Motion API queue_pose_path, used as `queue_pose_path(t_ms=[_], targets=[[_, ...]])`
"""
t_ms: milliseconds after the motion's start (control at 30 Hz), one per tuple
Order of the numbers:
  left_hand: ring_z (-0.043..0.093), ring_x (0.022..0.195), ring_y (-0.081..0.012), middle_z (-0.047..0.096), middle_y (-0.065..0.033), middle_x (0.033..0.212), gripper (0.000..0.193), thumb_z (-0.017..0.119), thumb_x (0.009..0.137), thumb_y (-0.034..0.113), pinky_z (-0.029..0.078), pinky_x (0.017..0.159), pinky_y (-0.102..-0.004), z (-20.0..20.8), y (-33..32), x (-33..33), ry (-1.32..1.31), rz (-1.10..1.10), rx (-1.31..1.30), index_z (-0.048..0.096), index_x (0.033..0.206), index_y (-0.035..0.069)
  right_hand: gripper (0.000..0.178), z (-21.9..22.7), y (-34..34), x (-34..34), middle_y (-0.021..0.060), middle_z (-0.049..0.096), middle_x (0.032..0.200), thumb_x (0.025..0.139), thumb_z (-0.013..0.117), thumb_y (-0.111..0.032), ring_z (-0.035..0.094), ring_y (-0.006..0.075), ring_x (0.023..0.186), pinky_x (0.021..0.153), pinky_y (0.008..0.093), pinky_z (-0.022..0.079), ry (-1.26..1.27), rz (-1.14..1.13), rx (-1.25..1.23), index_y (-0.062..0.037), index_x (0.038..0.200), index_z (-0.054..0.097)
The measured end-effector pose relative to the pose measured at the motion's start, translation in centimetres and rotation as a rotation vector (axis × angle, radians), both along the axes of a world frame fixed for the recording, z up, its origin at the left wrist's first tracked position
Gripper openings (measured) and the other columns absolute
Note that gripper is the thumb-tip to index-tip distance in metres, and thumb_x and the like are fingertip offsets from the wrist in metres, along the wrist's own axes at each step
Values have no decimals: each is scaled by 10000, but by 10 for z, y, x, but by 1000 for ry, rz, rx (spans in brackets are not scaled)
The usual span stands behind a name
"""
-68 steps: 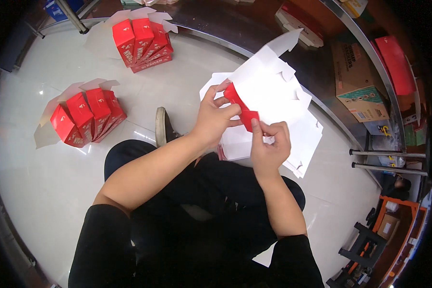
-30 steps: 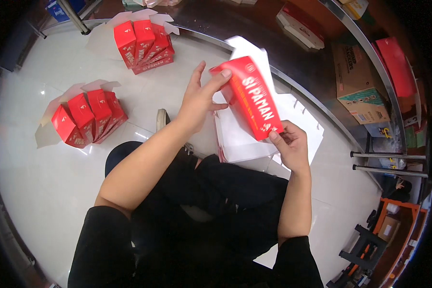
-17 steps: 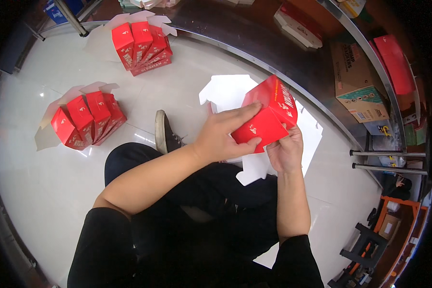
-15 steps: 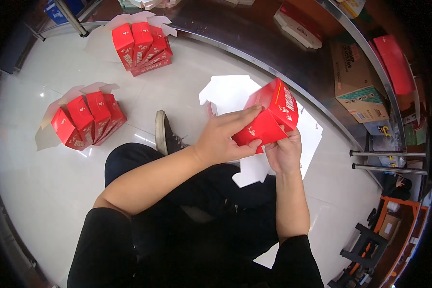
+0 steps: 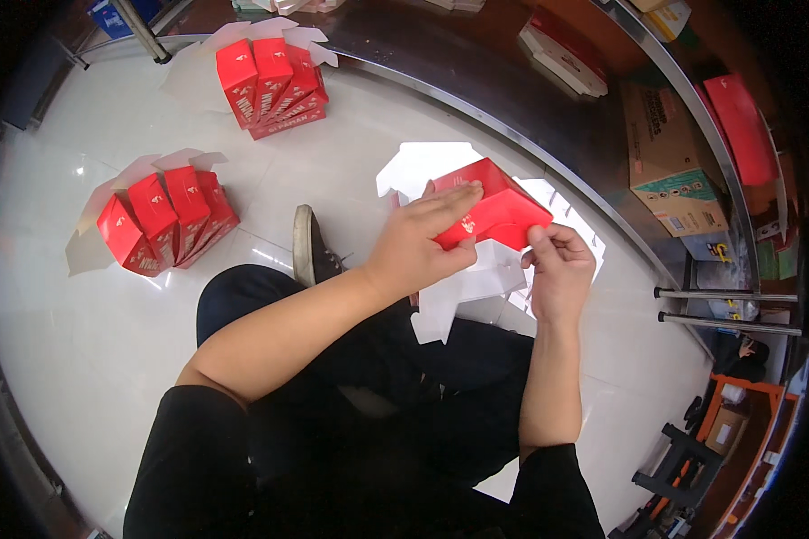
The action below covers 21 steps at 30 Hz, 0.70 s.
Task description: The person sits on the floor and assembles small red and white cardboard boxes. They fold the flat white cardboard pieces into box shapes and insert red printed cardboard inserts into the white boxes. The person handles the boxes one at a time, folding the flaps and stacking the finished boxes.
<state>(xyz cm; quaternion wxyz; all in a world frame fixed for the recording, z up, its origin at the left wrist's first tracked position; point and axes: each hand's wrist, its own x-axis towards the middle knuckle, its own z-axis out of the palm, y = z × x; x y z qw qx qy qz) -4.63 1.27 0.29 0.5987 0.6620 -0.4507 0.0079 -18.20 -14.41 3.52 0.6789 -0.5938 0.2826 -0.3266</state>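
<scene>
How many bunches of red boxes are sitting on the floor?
2. One bunch of red boxes is at the top, near the dark floor strip. The other bunch is on the left, beside the shoe. More may be hidden out of view.

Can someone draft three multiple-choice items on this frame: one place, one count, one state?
1. Where is the red carton?
A. on the floor by the shoe
B. held between both hands
C. on the cardboard box

2. How many groups of finished red boxes lie on the floor?
A. one
B. two
C. four

3. What state are the carton's white flaps in?
A. open, hanging loose
B. taped shut
C. torn off

Answers:
B, the left hand and right hand both grip it.
B, one group near, one group farther.
A, the flaps spread out below the carton.
</scene>
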Motion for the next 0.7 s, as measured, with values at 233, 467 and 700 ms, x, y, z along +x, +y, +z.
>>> queue_pose_path(t_ms=[233, 467, 700], targets=[[656, 1165, -272, 665, -212, 1247, 592, 728, 730, 35, 456, 1035, -364, -2, 2, 1, 90, 15, -36, 630, 1314, 44, 198, -21, 36, 15, 58, 623, 757, 880, 753, -38, 571, 120, 631, 572, 237, 439, -88, 62, 61, -48, 852, 557], [683, 1047, -196, 700, -182, 1182, 608, 718, 730, 37, 476, 977, -328, 4, 2, -1, 305, -107, -18, 611, 1329, 18, 211, -14, 36, 21, 87, 660, 822, 888, 751, -68, 574, 122, 635, 588, 250, 436, -103, 29, 99, -16, 982, 570], [677, 1064, -295, 656, -207, 1249, 628, 701, 745, 74, 505, 973, -363, 0, 0, 10, -35, -34, 109, 583, 1361, 43, 156, -24, 23, 17, 46, 668, 863, 894, 753, -91, 565, 101, 698, 641, 244, 437, 44, 42, 90, 0, 917, 629]])
